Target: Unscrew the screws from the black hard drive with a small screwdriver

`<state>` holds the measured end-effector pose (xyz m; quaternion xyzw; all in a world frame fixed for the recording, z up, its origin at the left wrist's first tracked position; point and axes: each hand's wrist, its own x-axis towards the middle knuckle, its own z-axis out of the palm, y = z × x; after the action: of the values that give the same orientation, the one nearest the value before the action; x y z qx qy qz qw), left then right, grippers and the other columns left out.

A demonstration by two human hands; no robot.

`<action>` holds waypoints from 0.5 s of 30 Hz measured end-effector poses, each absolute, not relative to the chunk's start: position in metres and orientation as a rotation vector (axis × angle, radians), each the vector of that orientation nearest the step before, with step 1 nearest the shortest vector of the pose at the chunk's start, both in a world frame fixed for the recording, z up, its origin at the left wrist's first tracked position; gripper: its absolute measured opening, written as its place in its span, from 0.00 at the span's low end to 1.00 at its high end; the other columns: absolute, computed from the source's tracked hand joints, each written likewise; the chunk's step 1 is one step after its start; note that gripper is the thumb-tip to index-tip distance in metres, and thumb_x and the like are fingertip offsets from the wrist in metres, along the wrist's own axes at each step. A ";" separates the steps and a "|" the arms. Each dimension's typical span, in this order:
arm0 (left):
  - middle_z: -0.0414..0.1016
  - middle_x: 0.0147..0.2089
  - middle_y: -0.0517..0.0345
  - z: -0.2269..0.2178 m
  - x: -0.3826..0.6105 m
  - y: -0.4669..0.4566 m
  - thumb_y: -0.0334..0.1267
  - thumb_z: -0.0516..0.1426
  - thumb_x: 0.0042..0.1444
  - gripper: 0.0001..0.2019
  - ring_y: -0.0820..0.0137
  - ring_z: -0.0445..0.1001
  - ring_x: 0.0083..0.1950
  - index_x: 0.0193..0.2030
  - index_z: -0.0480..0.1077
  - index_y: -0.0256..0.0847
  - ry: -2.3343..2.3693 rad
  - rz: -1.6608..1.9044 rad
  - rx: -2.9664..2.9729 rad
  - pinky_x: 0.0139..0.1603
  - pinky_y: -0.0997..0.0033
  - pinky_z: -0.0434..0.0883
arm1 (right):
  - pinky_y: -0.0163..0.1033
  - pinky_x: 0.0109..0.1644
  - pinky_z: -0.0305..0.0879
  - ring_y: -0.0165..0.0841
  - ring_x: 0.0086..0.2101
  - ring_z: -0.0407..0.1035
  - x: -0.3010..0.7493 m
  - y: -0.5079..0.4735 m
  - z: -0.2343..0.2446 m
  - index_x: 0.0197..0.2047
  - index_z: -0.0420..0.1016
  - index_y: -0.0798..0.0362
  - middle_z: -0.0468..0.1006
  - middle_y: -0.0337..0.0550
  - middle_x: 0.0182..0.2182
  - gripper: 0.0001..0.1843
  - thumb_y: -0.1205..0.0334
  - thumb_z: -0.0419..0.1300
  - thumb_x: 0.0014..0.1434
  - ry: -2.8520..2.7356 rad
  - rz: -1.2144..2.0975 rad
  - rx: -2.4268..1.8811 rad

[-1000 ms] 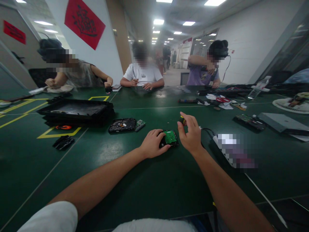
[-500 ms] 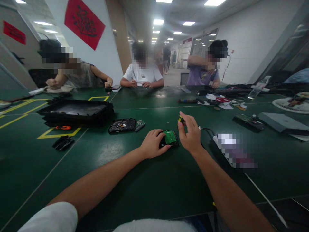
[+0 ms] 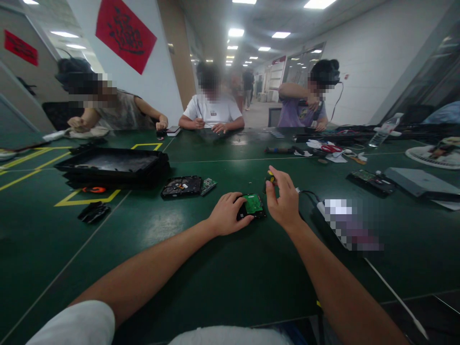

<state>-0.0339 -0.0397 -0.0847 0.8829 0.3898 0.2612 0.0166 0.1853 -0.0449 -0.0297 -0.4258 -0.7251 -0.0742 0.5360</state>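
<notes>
A hard drive (image 3: 254, 205) lies on the green table with its green circuit board facing up. My left hand (image 3: 227, 214) grips its left side, fingers along the far edge and thumb along the near edge. Just off the drive's right side, my right hand (image 3: 282, 197) pinches the yellow and black handle of a small screwdriver (image 3: 270, 178), held roughly upright. Its tip is too small to make out, so I cannot tell whether it touches the drive. Left of the drive sit a second, opened hard drive (image 3: 181, 187) and a loose circuit board (image 3: 208, 186).
Stacked black trays (image 3: 115, 163) stand at the left, with black scraps (image 3: 94, 212) nearer me. To the right are a white power strip (image 3: 332, 223), another hard drive (image 3: 371, 183) and a grey box (image 3: 424, 182). Several people sit across the table.
My right thumb and finger have shifted slightly around the screwdriver handle. My left hand and the hard drive stay put. Across the table, the middle person's hand has lifted a little.
</notes>
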 end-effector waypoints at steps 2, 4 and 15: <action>0.70 0.63 0.41 -0.084 -0.034 -0.040 0.59 0.59 0.62 0.28 0.48 0.70 0.64 0.60 0.70 0.42 1.212 0.809 2.742 0.65 0.43 0.69 | 0.54 0.56 0.74 0.43 0.53 0.72 0.185 -0.045 -0.029 0.67 0.66 0.47 0.75 0.53 0.56 0.22 0.59 0.53 0.72 -1.726 -0.167 -1.017; 0.70 0.63 0.41 -0.084 -0.034 -0.040 0.59 0.59 0.62 0.28 0.48 0.70 0.64 0.60 0.70 0.42 1.215 0.808 2.738 0.65 0.43 0.69 | 0.53 0.53 0.75 0.43 0.50 0.73 0.185 -0.045 -0.028 0.64 0.68 0.48 0.76 0.52 0.54 0.20 0.58 0.56 0.71 -1.713 -0.170 -1.024; 0.71 0.63 0.41 -0.084 -0.034 -0.040 0.59 0.59 0.62 0.28 0.49 0.70 0.64 0.60 0.70 0.42 1.210 0.811 2.747 0.66 0.44 0.68 | 0.52 0.52 0.75 0.41 0.46 0.75 0.186 -0.046 -0.029 0.64 0.69 0.47 0.78 0.51 0.52 0.19 0.57 0.56 0.71 -1.708 -0.163 -1.031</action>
<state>-0.0335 -0.0401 -0.0845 0.8834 0.3889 0.2608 0.0160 0.1860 -0.0456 -0.0289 -0.4336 -0.7184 -0.0686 0.5396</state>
